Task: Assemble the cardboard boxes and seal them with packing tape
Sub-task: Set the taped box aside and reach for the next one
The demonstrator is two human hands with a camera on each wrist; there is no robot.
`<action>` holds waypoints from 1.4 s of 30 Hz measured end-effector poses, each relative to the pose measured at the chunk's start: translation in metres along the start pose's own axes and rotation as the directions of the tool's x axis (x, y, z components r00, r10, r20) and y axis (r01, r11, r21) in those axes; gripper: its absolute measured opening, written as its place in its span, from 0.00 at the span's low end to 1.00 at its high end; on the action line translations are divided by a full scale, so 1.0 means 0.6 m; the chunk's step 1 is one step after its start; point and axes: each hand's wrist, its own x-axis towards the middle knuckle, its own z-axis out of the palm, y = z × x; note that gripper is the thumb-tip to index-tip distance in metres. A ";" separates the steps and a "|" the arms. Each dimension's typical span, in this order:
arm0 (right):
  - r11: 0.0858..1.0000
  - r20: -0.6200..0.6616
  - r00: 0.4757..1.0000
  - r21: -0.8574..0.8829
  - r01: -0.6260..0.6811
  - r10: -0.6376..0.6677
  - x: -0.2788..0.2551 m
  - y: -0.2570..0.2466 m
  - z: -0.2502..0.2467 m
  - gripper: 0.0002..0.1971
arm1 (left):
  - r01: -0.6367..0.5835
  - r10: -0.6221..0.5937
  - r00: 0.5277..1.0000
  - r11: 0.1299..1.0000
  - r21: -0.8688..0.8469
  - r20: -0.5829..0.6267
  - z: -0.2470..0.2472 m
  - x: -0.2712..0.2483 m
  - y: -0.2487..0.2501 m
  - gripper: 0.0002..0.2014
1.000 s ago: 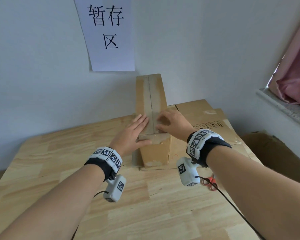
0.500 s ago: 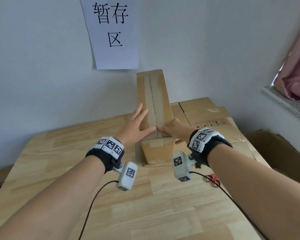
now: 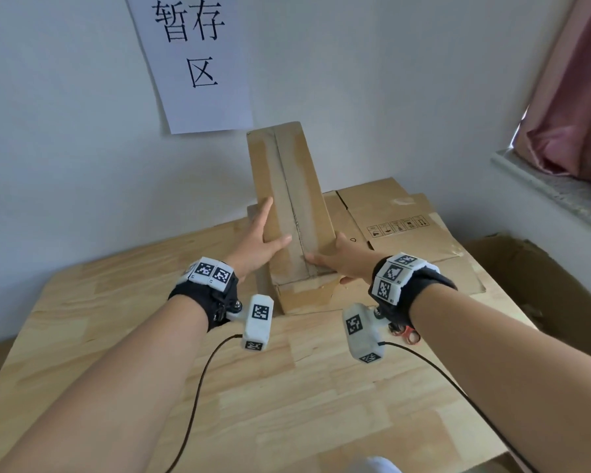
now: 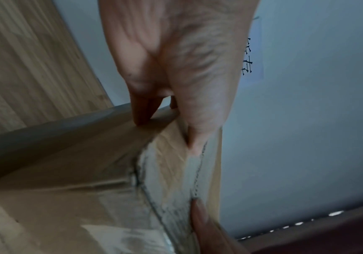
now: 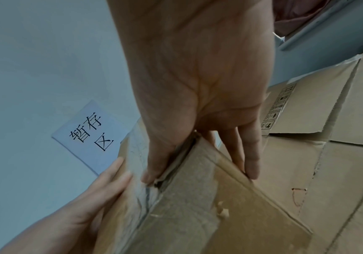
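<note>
A: Head view first: the narrow cardboard box [image 3: 289,213] stands on the wooden table [image 3: 116,336], its taped seam facing up. The left hand [image 3: 258,242] grasps its left edge, thumb on top; the right hand [image 3: 342,257] grasps the right edge near the front corner. A second ago both lay flat on the seam, smoothing tape.

B: So pressing is over. They're taking hold, likely to move or turn it.

A: Left wrist view: the fingers [image 4: 145,110] go round the box's edge and the thumb lies by the seam.

B: And the right wrist?

A: The thumb sits on the top by the seam, fingers [image 5: 250,154] down the side wall. Flattened cartons [image 5: 328,120] lie just beside the box.

B: Those probably come next.
</note>
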 end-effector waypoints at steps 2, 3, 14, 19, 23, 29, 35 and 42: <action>1.000 0.005 1.000 -0.013 0.010 -0.010 -0.001 0.009 -0.001 0.44 | -0.034 0.038 0.995 0.998 0.045 -0.094 -0.004 -0.010 -0.001 0.34; 1.000 0.021 1.000 -0.027 0.015 -0.014 -0.004 0.010 -0.003 0.42 | -0.031 0.039 0.994 0.997 0.078 -0.105 -0.004 -0.014 -0.001 0.36; 0.983 0.115 0.993 0.182 0.020 -0.041 -0.038 0.040 -0.006 0.31 | 0.001 0.080 0.986 0.874 0.486 -0.146 0.003 -0.003 0.054 0.57; 0.990 0.216 0.974 0.140 0.034 -0.064 -0.055 0.059 -0.032 0.27 | 0.009 0.197 0.952 0.746 0.666 -0.234 -0.048 0.035 0.095 0.54; 0.992 0.253 0.967 0.121 -0.017 -0.014 -0.059 0.068 -0.055 0.35 | 0.090 0.175 0.928 0.752 0.653 -0.329 -0.102 0.062 0.123 0.54; 0.998 0.246 0.967 -0.012 -0.064 0.065 -0.045 0.102 -0.064 0.49 | 0.005 0.194 0.901 0.889 0.459 -0.387 -0.131 0.063 0.139 0.34; 0.984 0.253 0.967 0.165 -0.071 0.027 -0.057 0.096 -0.079 0.17 | -0.045 0.225 0.812 0.944 0.327 -0.538 -0.126 0.050 0.128 0.22; 0.915 -0.272 0.961 0.397 0.068 0.047 -0.016 0.058 -0.126 0.28 | -0.160 0.304 0.616 0.951 0.263 -0.726 -0.146 0.029 0.168 0.14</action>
